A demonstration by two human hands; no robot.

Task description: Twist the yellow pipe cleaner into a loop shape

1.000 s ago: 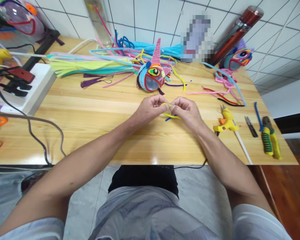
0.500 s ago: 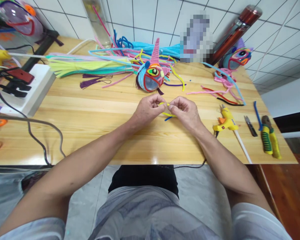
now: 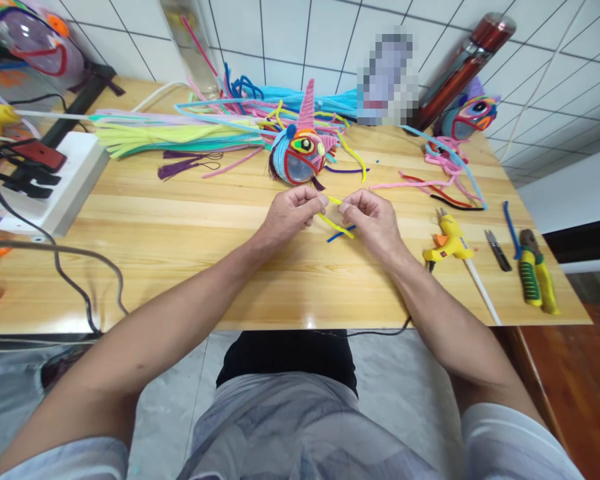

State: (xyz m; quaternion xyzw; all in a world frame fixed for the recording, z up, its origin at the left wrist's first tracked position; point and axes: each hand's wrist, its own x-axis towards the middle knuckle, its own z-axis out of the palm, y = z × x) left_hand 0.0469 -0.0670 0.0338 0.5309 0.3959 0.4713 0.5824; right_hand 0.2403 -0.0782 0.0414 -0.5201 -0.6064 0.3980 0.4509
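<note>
A bent yellow pipe cleaner (image 3: 336, 225) runs between my two hands above the middle of the table. My left hand (image 3: 294, 212) pinches it at the bend, with one end slanting down to the right. Thumb and forefinger of my right hand (image 3: 369, 215) are closed near its other stretch, close to its tip. Under the yellow strand lies a short blue pipe cleaner (image 3: 336, 236) on the wood. Just beyond my hands sits a decorated ball figure (image 3: 300, 157) with a pink horn, a red-rimmed clear front and a green-yellow eye.
Bundled pipe cleaners (image 3: 180, 133) lie along the back. A yellow glue gun (image 3: 449, 241), small snippers (image 3: 498, 251) and green-yellow pliers (image 3: 532, 270) rest at right. A white power strip (image 3: 75, 180) with cables is at left. A red thermos (image 3: 463, 70) leans at the back.
My hands have moved slightly apart. The yellow pipe cleaner's loose end now shows more, hanging down to the right over the blue piece. The view has shifted slightly.
</note>
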